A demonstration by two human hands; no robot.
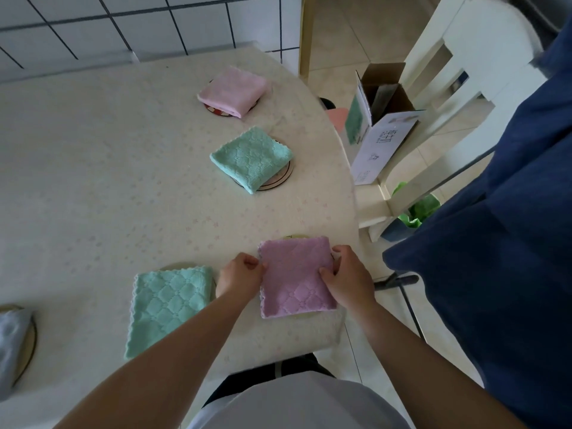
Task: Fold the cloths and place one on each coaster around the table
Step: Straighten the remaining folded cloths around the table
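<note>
Table (108,168): pale patterned cloth cover, five folded cloths on coasters. Near left, mint cloth (168,308); far left edge, grey cloth (12,345), partly out of view. Near right, purple cloth (297,278) over a coaster (295,237), pinched at its left edge by left hand (241,278), at its right edge by right hand (348,278). Mid-table, teal cloth (252,157); far, pink cloth (233,91).

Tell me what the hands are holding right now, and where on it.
Both hold the folded purple cloth: the left hand pinches its left edge, the right hand grips its right edge, with the cloth lying on the table.
</note>
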